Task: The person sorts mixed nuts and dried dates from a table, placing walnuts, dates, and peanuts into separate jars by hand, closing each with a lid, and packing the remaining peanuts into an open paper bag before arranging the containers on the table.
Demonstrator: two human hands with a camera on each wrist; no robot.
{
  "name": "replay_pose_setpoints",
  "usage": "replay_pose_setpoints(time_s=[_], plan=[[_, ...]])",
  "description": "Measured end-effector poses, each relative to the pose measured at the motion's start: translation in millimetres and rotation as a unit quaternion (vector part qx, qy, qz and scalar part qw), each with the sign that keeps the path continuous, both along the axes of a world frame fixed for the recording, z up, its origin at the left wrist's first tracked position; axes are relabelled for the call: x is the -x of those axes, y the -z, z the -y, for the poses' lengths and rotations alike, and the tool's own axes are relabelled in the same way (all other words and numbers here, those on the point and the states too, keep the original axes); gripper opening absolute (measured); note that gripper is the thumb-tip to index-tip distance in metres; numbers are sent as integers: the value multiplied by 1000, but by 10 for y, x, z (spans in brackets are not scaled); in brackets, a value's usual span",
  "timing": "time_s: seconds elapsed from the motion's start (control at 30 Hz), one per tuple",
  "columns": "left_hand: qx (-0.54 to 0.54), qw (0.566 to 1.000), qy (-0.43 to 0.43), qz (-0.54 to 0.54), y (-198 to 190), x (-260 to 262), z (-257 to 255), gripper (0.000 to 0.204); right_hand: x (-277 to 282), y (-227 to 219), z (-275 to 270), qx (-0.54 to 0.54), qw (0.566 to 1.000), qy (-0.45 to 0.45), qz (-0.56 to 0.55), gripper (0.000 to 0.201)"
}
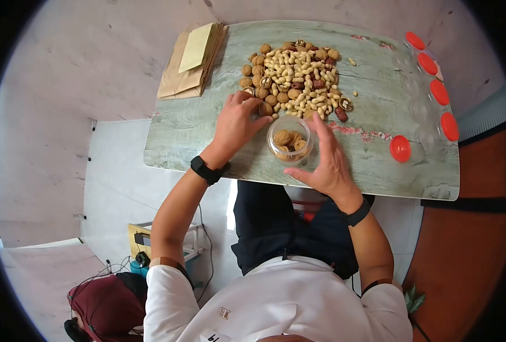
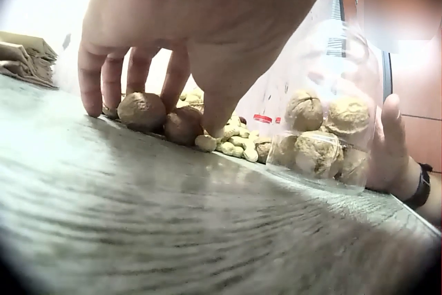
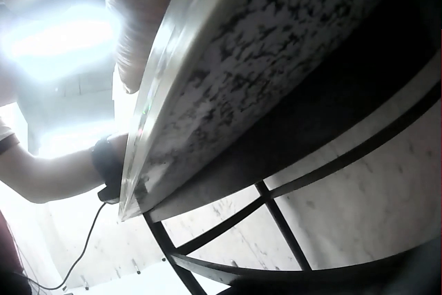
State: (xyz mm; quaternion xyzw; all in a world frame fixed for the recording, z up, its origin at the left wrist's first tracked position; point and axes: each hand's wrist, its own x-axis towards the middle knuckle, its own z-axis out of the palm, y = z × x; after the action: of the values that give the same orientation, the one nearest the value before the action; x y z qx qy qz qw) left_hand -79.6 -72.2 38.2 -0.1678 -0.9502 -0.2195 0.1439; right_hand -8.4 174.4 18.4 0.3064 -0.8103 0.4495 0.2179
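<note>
My left hand [image 1: 237, 122] reaches down at the near left edge of the nut pile. In the left wrist view, its spread fingers [image 2: 136, 77] stand over a walnut [image 2: 141, 112] and a darker walnut [image 2: 184, 125], both low at the table surface, with the thumb beside the darker one. A clear plastic jar [image 1: 290, 139] stands upright at the table's near edge without a lid, several walnuts [image 1: 287, 138] inside. My right hand [image 1: 331, 165] is around the jar's right side, thumb and fingers spread apart, fingertips close to its rim. The right wrist view mostly shows the table's underside.
Peanuts [image 1: 293, 68], walnuts and red dates [image 1: 341, 114] make up the pile at the table's middle. Brown paper bags [image 1: 181, 80] lie at the back left. Several clear jars with red lids [image 1: 439, 92] line the right side; one red lid [image 1: 400, 149] sits nearer.
</note>
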Motion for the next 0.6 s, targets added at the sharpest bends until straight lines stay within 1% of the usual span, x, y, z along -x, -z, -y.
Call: replay_pose_setpoints(time_s=[0.13,0.2,0.23,0.3,0.43,0.53,0.6], plan=[[16,999,22,-24,50,42,29,38,16,18,17,10,1000,-1,3,118],[-22,999,16,18,49,47,26,35,16,32,20,18,1000,-2,4,117],[-19,999,17,20,44,63,36,35,15,41,19,16,1000,-2,8,116],[-61,995,29,67,28,108,69,33,9,46,18,16,1000,-1,13,115],[-48,995,47,69,-86,131,71,32,13,36,19,11,1000,-4,22,113],[-61,992,55,96,-80,180,87,35,17,26,14,3,1000,2,18,111],[-102,982,66,145,-44,225,116,38,10,17,8,-3,1000,7,16,110]])
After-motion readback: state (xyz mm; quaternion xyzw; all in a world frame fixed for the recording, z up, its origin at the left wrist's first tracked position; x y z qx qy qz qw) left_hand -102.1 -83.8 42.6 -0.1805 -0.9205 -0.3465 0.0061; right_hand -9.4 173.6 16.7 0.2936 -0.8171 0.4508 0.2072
